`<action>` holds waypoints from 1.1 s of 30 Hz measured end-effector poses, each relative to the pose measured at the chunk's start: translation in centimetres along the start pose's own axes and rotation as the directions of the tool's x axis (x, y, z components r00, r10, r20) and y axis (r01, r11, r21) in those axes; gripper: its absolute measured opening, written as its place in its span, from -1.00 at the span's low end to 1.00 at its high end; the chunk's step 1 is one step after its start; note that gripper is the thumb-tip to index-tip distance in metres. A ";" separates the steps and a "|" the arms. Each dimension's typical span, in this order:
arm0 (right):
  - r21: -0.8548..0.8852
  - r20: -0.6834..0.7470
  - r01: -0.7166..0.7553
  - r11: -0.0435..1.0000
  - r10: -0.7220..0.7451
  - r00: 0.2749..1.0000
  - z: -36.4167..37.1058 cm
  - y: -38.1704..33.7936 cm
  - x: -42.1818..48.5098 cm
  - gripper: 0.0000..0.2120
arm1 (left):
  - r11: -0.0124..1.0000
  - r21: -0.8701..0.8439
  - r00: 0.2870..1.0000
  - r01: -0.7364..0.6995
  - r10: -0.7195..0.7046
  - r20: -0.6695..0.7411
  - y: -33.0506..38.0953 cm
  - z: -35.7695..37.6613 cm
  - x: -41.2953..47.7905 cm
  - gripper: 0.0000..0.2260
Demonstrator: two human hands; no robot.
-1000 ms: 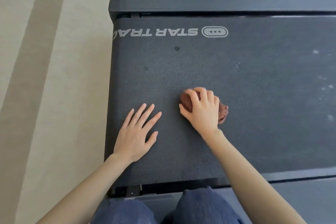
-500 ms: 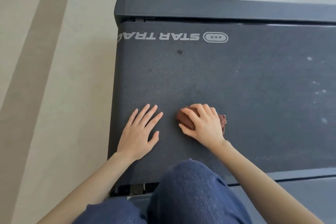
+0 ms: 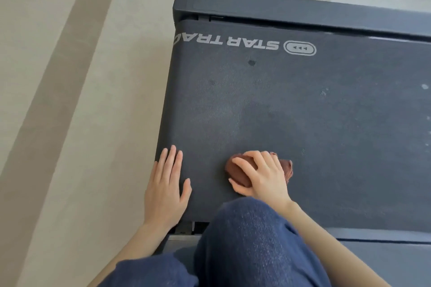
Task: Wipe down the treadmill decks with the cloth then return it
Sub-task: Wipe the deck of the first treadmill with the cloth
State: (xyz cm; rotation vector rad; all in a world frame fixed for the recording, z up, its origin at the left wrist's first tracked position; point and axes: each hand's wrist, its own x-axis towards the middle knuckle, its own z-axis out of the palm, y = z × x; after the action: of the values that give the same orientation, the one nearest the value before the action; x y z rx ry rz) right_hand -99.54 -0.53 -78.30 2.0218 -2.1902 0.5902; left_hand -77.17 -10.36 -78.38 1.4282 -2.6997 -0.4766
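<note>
One cloth (image 3: 242,171), one deck (image 3: 326,123), two hands (image 3: 164,191) (image 3: 263,177)

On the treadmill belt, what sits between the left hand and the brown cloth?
Nothing: in the head view, only bare dark belt separates the flat left hand from the cloth gripped under the right hand.

Left hand (image 3: 165,191), right hand (image 3: 263,177): bare. Forearms bare up to the frame edge. Trousers (image 3: 256,247): dark blue denim, fine diagonal weave showing, cloth creased in soft folds on the left leg.
</note>
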 end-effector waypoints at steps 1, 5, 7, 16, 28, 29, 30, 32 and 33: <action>-0.017 0.003 0.053 0.998 -0.053 0.999 0.4 0.6 1.7 -0.65 | 1.000 -0.006 1.000 0.007 -0.007 0.006 -0.1 0.1 -0.4 -0.45; -0.123 -0.053 -0.050 0.991 0.044 0.998 3.1 2.3 11.4 -0.67 | 1.000 -0.029 1.000 -0.007 0.007 -0.009 -0.2 0.1 0.2 -0.44; -0.138 -0.032 -0.195 0.971 0.193 0.981 3.7 2.2 15.2 -0.65 | 0.998 -0.063 1.000 -0.007 0.006 -0.012 -0.3 0.2 0.1 -0.44; 0.075 0.010 0.049 0.996 -0.050 0.999 1.3 -5.4 2.4 -0.67 | 0.997 -0.069 1.000 0.022 -0.023 -0.003 -0.7 -0.3 -1.5 -0.43; -0.078 0.070 -0.127 0.989 0.133 0.989 6.5 -6.4 19.3 -0.58 | 0.961 -0.192 0.980 0.197 -0.198 0.015 -3.2 -0.3 -7.7 -0.48; -0.046 0.047 -0.100 0.994 0.103 0.994 6.2 -6.9 17.9 -0.60 | 0.950 -0.211 0.972 0.232 -0.234 0.013 -3.2 -0.3 -7.5 -0.49; 0.002 0.013 -0.048 0.999 0.048 0.999 5.7 -7.6 15.7 -0.63 | 0.933 -0.240 0.962 0.268 -0.274 0.010 -3.2 -0.4 -7.4 -0.51; 0.109 -0.045 0.095 0.990 -0.090 0.995 4.3 -9.2 10.2 -0.67 | 0.897 -0.309 0.944 0.316 -0.330 0.008 -3.3 -0.6 -7.4 -0.54; 0.155 -0.043 0.181 0.971 -0.176 0.983 3.7 -9.8 7.5 -0.68 | 0.888 -0.327 0.940 0.324 -0.342 0.004 -3.4 -0.7 -7.5 -0.56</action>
State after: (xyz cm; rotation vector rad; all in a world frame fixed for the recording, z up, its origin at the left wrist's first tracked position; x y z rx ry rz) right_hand -90.16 -9.26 -77.10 2.2425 -1.9733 0.7878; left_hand -70.09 -6.22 -77.99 1.7713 -2.1994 -0.8429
